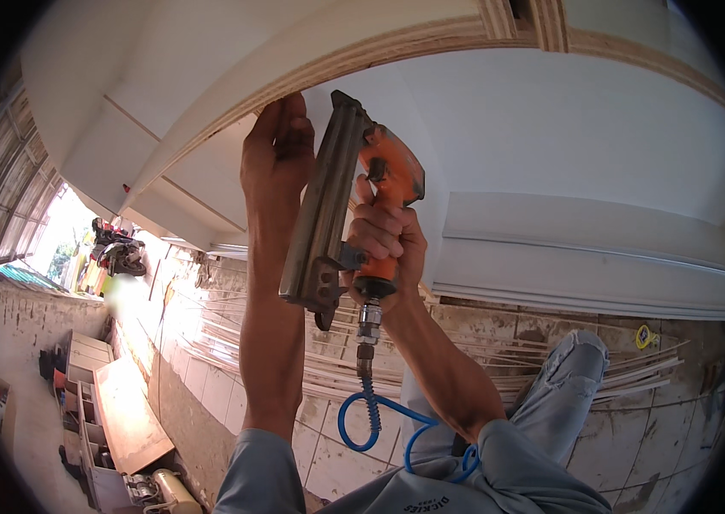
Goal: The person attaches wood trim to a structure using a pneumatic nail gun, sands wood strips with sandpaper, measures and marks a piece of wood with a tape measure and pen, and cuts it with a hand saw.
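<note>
My right hand [390,236] grips the handle of an orange nail gun [398,167], held upright with its nose toward a plywood edge. A long dark metal magazine [321,214] runs down the gun's left side. From the handle's base hangs a metal coupling with a coiled blue air hose [371,403]. My left hand [280,141] is raised just left of the gun's nose, against the underside of the curved plywood edge [328,70]. Its fingers are bent and close together. The fingertips are partly hidden, so what they hold cannot be made out.
White panels [585,137] of the large piece surround my hands above and to the right. Long thin strips [499,368] lie on the tiled floor [328,467] around my legs. A motorcycle [118,247] stands far left; a compressor tank [176,493] and a board [129,415] are lower left.
</note>
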Motion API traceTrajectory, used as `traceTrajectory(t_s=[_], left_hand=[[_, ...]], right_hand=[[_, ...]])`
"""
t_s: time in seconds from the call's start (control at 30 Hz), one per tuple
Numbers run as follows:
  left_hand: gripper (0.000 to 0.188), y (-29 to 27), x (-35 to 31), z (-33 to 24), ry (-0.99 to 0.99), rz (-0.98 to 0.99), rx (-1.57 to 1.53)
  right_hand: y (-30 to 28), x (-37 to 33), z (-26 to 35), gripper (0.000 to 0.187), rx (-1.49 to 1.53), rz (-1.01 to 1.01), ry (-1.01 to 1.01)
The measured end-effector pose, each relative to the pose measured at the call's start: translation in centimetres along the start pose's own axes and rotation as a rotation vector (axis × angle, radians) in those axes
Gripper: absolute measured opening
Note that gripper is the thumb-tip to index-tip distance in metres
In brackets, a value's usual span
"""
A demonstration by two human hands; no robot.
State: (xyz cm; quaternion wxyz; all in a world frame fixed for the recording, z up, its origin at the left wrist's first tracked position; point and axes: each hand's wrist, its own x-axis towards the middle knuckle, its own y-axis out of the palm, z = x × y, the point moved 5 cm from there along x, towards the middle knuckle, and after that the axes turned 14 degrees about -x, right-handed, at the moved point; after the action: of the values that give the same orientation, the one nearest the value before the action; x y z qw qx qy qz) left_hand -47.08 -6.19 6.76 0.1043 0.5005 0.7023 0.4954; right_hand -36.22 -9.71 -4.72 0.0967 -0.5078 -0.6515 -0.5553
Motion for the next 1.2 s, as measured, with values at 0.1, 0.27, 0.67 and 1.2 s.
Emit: traceTrajectory(t_s=[0.1,0.27,0.67,1.2], left_hand=[[0.017,-0.2,0.1,0.2,0.0,-0.092,0.016],[0.019,-0.1,-0.1,-0.1,0.04,-0.075,0.194],[0.015,0.0,-0.1,-0.1,-0.029,-0.097,0.022],[0.031,0.1,0.1,0.2,-0.011,-0.084,0.339]], right_hand=[[0.1,0.2,0.0,0.047,0.005,0.006,0.001],[0.1,0.8,-0.2,0.046,0.0,0.036,-0.012],[0.7,1.2,-0.3,0.045,0.048,-0.022,-0.039],[0.2,1.4,-0.5,0.044,0.025,-0.027,-0.059]])
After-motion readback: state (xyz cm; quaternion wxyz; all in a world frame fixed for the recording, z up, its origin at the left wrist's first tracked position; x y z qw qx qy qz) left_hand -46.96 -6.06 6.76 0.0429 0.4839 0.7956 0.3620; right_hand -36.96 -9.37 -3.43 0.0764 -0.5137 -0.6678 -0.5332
